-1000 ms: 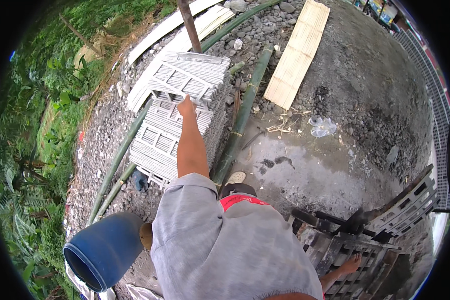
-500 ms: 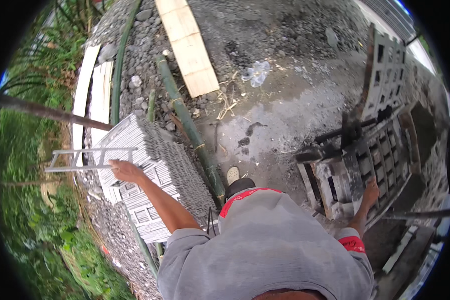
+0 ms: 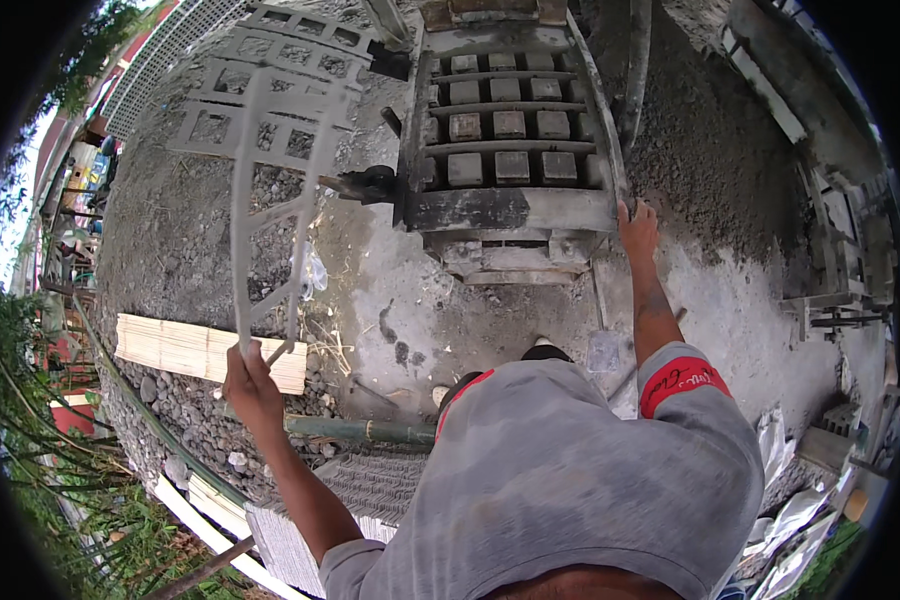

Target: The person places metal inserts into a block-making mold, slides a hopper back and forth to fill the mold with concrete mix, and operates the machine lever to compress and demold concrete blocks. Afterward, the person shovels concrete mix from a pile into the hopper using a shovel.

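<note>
My left hand is closed round the near end of a grey ladder-shaped frame. The frame points away from me, slightly blurred, above the ground and in front of a grey lattice panel with square openings. Ahead of me stands a block mould, a heavy frame with rows of square blocks between its bars. At the mould's near right corner, my right hand grips the edge with fingers curled over it; part of the fingertips is hidden.
A stack of thin grey ridged pieces lies by my left arm. Near it are a green bamboo pole and a pale bamboo board on stones. Dark sandy material lies right of the mould. Clear plastic lies on the ground.
I have turned to the right, so the mould now lies straight ahead. The ladder-shaped frame has swung away from above the stack in my left hand. My right hand is at the mould's corner.
</note>
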Demonstrator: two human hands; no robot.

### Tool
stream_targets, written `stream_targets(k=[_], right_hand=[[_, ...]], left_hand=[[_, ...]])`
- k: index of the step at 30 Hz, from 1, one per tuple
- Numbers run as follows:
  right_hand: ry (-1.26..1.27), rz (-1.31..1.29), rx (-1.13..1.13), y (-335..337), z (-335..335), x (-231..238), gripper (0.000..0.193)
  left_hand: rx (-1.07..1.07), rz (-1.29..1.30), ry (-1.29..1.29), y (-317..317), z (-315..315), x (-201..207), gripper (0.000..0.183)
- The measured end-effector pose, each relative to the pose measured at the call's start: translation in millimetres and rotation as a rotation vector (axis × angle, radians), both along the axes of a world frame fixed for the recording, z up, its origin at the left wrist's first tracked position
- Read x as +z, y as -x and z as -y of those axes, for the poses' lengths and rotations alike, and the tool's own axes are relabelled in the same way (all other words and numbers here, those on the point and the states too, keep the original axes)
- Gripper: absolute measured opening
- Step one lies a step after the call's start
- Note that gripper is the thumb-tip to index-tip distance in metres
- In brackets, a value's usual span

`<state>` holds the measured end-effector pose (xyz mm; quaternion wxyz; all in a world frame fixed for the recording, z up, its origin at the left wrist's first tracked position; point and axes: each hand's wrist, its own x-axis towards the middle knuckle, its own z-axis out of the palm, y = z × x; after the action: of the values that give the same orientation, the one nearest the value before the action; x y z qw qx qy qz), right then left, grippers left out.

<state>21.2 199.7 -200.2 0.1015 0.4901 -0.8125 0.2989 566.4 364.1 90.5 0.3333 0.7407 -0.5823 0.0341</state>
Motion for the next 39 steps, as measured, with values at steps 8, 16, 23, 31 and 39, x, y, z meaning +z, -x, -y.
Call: stream_targets(k=[8,16,23,31,39], right_hand=[[-0.035,0.662,0.102,20.7,-53.6,-19.0,0.054],[-0.251,0.721,-0.268,76.7,-194.3,-80.7,0.057],[-0.290,0.733,-0.476,82.3,-250.0,-79.2,0.058],[-0.065,0.751,-0.142,7.9,-91.9,6.0,0.053],[-0.145,0.445,-0.014,-32.7,31.3,48.3,0.067]], left_hand=[[-0.435,0.305,-0.325,141.1,169.1,-104.8,0.034],[-0.969,0.463,0.050,170.1,226.5,-217.5,0.022],[-0.977,0.355,-0.036,149.6,274.9,-236.7,0.029],[-1.022,0.311,-0.067,146.9,315.1,-257.6,0.034],[-0.911,0.165,-0.023,168.7,316.9,-233.2,0.035]])
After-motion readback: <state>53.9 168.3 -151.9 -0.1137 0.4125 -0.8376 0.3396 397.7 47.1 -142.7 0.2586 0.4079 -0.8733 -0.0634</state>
